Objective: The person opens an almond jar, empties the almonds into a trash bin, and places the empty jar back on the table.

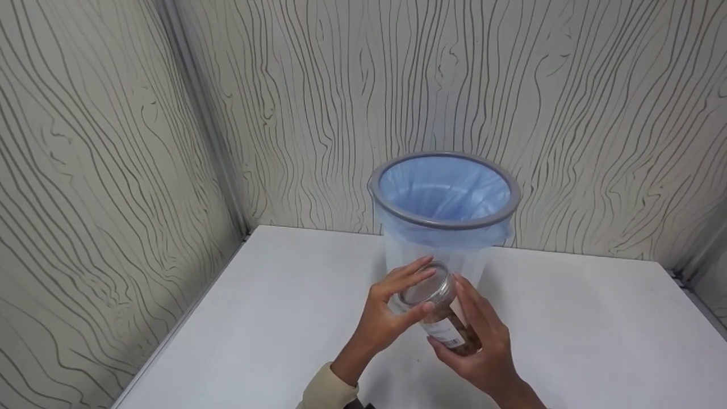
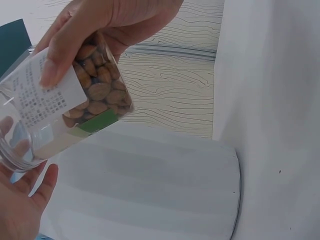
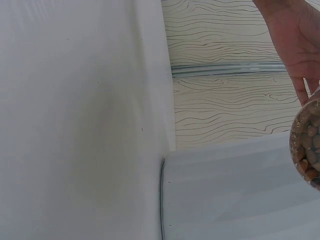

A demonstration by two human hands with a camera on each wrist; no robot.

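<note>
A clear jar of almonds with a white printed label is held tilted in front of the bin in the head view. My right hand grips its lower body, thumb on the near side and fingers along the far side. The left hand spans the jar's round top, its thumb at the near rim and its fingers reaching across to the far rim. Through the clear wall, left fingertips show in the left wrist view. In the right wrist view the jar's base appears at the right edge, full of almonds.
Behind the jar stands a white bin with a grey ring rim and a translucent blue liner. It rests on a white table, close to the wood-patterned back wall. Another patterned panel rises on the left.
</note>
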